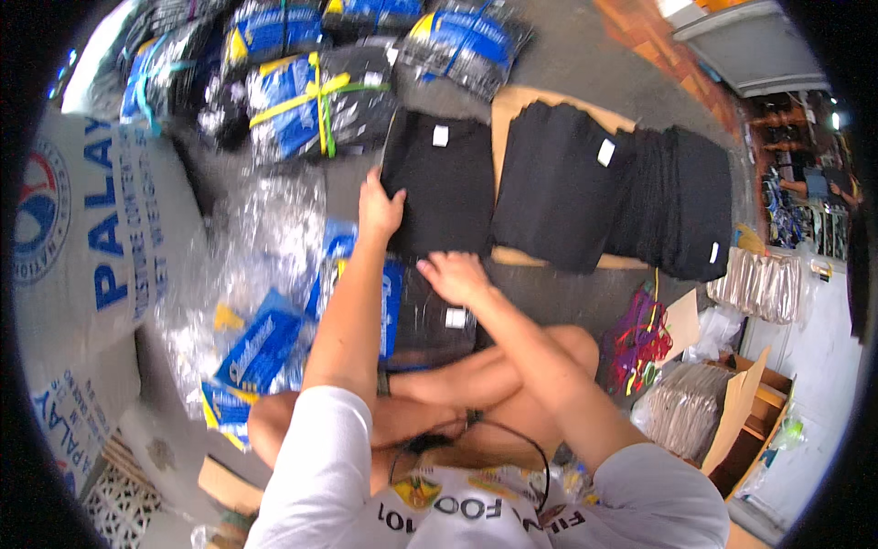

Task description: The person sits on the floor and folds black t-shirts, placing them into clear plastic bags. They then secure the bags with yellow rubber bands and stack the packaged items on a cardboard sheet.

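A flat, folded black cloth piece (446, 185) with a white tag lies before me. At its left edge is my left hand (381, 208), thumb over the cloth and fingers at the side. My right hand (456, 274) rests at its near edge, fingers spread and palm down. Close to my legs lies another black piece (432, 329) in clear plastic, partly behind my right hand. To the right, overlapping black cloth pieces (555, 192) with white tags lie on a cardboard sheet (511, 117).
Plastic-wrapped bundles (288, 103) tied with ribbon stand at the back left. Clear plastic bags (267, 233) and blue printed packaging (264, 343) lie left. A large printed sack (123, 226) stands far left. Coloured ribbons (638, 336) and stacked packets (686, 412) are on the right.
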Motion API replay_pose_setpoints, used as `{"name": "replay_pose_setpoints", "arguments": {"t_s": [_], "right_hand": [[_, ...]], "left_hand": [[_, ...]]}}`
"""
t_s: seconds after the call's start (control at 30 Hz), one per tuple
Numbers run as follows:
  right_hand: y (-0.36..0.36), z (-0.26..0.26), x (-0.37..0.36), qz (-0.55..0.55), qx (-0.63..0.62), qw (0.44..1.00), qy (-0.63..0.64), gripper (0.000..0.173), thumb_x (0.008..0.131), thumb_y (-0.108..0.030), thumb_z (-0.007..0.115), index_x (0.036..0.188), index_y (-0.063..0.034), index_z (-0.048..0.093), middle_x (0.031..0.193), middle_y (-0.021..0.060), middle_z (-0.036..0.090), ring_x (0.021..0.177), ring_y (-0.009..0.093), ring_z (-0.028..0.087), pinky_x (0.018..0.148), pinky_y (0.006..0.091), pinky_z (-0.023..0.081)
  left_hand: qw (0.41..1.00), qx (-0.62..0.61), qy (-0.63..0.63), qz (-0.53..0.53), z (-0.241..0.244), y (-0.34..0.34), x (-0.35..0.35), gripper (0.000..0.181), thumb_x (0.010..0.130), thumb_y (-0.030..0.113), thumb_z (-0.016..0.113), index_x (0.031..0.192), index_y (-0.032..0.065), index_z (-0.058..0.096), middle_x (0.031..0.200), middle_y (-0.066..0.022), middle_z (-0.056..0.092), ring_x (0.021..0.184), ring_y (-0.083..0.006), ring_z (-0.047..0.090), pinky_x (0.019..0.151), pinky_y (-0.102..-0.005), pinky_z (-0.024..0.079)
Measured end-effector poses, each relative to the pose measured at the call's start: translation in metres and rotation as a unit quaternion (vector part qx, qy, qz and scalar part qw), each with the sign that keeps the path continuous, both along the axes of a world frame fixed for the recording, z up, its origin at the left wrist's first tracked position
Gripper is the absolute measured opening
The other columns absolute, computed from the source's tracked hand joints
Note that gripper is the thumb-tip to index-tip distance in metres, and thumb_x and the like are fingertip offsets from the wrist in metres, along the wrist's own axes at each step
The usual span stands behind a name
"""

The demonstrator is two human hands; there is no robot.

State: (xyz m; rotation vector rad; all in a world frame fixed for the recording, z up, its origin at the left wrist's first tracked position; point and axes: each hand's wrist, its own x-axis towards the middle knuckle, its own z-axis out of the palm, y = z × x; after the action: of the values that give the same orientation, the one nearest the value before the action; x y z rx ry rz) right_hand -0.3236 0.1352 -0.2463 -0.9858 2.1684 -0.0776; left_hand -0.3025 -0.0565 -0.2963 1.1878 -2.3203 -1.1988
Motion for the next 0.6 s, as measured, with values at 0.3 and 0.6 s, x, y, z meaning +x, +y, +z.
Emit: {"name": "replay_pose_setpoints", "arguments": {"t_s": [0.3,0.6], "right_hand": [[0.114,-0.029,0.045,-0.491,-0.097,0.850,-0.162,0.070,0.077,-0.034,0.076,0.129,0.0033,0.046,0.120,0.0269,0.059,0.112,0.039,0.058,0.097,0.0432,0.045],[0.099,0.073,0.094,-0.323,-0.146,0.935,-0.030,0.054,0.074,-0.032,0.078,0.114,-0.0048,0.053,0.111,0.0213,0.065,0.106,0.039,0.060,0.090,0.0462,0.047]], "left_hand": [[0.923,-0.115,-0.190,-0.315,0.063,0.012,0.150,0.082,0.061,0.047,0.082,0.133,0.0191,0.054,0.139,-0.0117,0.049,0.133,-0.0348,0.038,0.110,-0.0542,0.027],[0.919,-0.108,-0.261,-0.276,0.123,0.019,0.204,0.065,0.062,0.025,0.086,0.119,0.0102,0.058,0.115,-0.0131,0.064,0.109,-0.0354,0.059,0.092,-0.0439,0.048]]}}
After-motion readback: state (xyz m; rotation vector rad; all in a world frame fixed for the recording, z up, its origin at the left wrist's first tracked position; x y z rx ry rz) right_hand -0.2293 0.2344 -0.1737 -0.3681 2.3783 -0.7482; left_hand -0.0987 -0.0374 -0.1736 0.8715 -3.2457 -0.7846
